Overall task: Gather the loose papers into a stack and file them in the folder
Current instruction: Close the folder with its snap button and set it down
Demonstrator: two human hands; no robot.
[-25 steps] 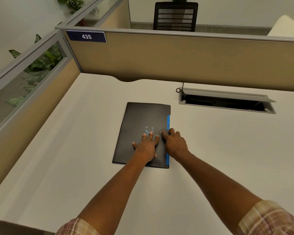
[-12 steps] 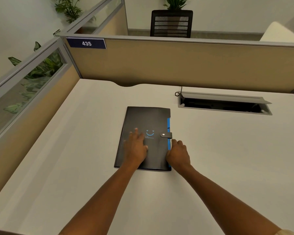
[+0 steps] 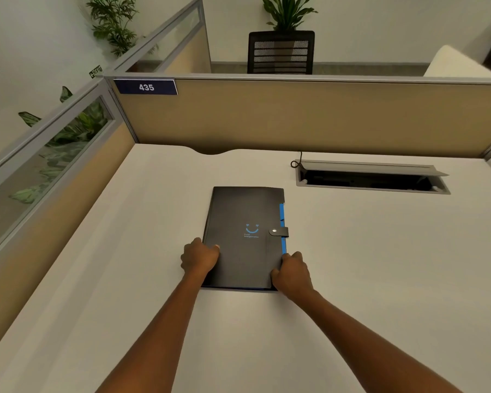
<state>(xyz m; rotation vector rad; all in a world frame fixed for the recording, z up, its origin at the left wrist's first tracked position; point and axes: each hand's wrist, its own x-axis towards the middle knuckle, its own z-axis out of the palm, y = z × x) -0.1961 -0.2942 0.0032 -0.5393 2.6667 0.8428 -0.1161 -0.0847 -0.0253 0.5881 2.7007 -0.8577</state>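
Observation:
A black folder (image 3: 245, 217) with a blue smiley logo and a blue right edge lies closed on the white desk, its snap tab (image 3: 279, 231) fastened over that edge. My left hand (image 3: 199, 258) grips the folder's lower left edge, thumb on the cover. At the lower right edge, my right hand (image 3: 291, 272) holds the folder with curled fingers. No loose papers are in sight.
The white desk (image 3: 125, 265) is walled by tan cubicle partitions (image 3: 295, 117) at the back and left. An open cable tray (image 3: 372, 180) with a cord is sunk into the desk at the back right. Beyond the partition stand a black chair (image 3: 281, 52) and plants.
My left hand slid off the cover to the folder's left edge and curled around it. My right hand left the snap tab and moved down to the lower right edge. The tab is now fastened.

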